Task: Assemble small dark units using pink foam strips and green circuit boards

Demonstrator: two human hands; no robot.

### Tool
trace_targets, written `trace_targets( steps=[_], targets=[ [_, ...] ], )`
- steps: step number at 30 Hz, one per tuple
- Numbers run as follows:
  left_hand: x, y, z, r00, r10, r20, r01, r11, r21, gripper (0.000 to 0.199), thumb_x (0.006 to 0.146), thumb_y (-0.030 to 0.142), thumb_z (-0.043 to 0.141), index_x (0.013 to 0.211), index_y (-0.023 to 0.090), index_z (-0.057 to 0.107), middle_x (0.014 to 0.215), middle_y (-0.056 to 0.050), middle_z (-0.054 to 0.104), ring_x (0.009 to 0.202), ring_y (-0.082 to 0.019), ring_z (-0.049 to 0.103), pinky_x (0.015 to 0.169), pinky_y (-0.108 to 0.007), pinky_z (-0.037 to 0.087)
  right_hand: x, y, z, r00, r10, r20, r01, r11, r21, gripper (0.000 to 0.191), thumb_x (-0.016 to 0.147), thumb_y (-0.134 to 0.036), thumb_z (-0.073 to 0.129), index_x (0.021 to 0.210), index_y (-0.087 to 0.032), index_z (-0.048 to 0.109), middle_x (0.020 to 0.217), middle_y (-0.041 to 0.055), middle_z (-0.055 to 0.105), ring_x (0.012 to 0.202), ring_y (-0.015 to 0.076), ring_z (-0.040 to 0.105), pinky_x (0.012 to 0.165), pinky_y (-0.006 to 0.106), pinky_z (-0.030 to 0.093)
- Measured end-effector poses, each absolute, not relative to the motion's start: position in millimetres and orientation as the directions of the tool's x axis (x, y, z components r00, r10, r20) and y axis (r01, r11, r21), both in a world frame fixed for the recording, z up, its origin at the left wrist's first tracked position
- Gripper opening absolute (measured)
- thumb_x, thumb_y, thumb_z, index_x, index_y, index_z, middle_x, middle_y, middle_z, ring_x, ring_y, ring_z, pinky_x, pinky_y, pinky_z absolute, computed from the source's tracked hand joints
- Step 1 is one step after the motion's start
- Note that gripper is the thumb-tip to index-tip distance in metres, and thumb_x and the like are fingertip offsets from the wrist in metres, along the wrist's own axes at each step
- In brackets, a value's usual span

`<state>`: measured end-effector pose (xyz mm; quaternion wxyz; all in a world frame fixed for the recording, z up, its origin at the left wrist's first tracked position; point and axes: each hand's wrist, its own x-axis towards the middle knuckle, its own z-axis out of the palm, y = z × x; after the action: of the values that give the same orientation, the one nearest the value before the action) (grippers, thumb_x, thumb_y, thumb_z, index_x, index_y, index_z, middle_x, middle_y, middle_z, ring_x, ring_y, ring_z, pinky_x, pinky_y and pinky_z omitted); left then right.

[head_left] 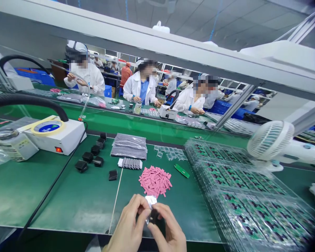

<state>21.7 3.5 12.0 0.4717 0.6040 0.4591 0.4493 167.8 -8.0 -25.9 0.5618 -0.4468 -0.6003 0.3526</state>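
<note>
Surface (pixel 76 196) is green; loose strips (pixel 155 180) are uniformly pink, small stacks (pixel 88 157) black, bagged sheets (pixel 129 144) grey with fine dark striping, and the row of pieces (pixel 130 163) banded black and white. Held item (pixel 151 201) shows bright white above, black below. Tape roll (pixel 34 129) is pale yellow, switch (pixel 58 149) glowing red, fan (pixel 271 140) white.

The pink pile (pixel 155 179) lies on the green worktop (pixel 76 196) just beyond the person's hands. The left hand (pixel 132 221) and right hand (pixel 170 225) pinch a small part (pixel 151 200) between their fingertips. Left of the pile sit black stacks (pixel 88 157); behind it, a grey pack (pixel 129 145) and clear pieces (pixel 173 154). A green board (pixel 182 170) lies near its right, with trays (pixel 217 210) and a fan (pixel 271 140) farther right. Far left of it, a tape roll (pixel 36 128) rests on a white box (pixel 73 134) beside a bottle (pixel 17 145). Well beyond it, co-workers (pixel 140 87) wear white.
</note>
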Motion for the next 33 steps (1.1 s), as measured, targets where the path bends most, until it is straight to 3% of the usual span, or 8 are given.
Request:
trace_targets(
  steps=[7,17,28,33],
  targets=[
    [24,16,3,0.126,0.989,0.081,0.045,-0.087,0.995,0.012,0.089,0.026,0.059,0.079,0.02,0.061,0.078,0.0,0.055,0.075,-0.017,0.05,0.072,-0.028,0.039,179,0,-30,0.027,0.945,0.326,0.12,0.321,-0.94,0.021,0.085,-0.026,0.069,0.106,-0.025,0.069,0.104,0.0075,0.061,0.09,0.0207,0.06,0.077,0.029,0.052],
    [18,19,-11,0.155,0.985,0.075,-0.063,-0.066,0.996,0.005,0.084,0.022,0.066,0.085,0.019,0.069,0.081,-0.001,0.056,0.076,-0.016,0.051,0.072,-0.028,0.04,172,0,-15,-0.047,0.955,0.294,0.09,0.297,-0.951,0.032,0.081,-0.01,0.066,0.108,-0.028,0.068,0.105,0.0043,0.061,0.097,0.0199,0.058,0.085,0.03,0.05],
    [19,19,-6,0.12,0.991,0.056,-0.064,-0.049,0.997,0.008,0.08,0.024,0.069,0.085,0.018,0.072,0.081,-0.002,0.057,0.074,-0.016,0.052,0.07,-0.028,0.041,172,0,-7,-0.028,0.954,0.3,0.106,0.301,-0.948,0.027,0.081,-0.014,0.068,0.105,-0.024,0.071,0.103,0.0071,0.064,0.095,0.0219,0.061,0.082,0.033,0.053],
    [20,22,-1,0.106,0.994,0.002,-0.122,0.011,0.992,0.003,0.075,0.019,0.07,0.076,0.017,0.07,0.074,0.0,0.056,0.068,-0.014,0.049,0.067,-0.028,0.039,172,1,-28,0.02,0.933,0.358,0.093,0.355,-0.93,0.022,0.082,-0.029,0.071,0.103,-0.023,0.073,0.102,0.01,0.066,0.096,0.0246,0.062,0.083,0.035,0.054]
  ],
)
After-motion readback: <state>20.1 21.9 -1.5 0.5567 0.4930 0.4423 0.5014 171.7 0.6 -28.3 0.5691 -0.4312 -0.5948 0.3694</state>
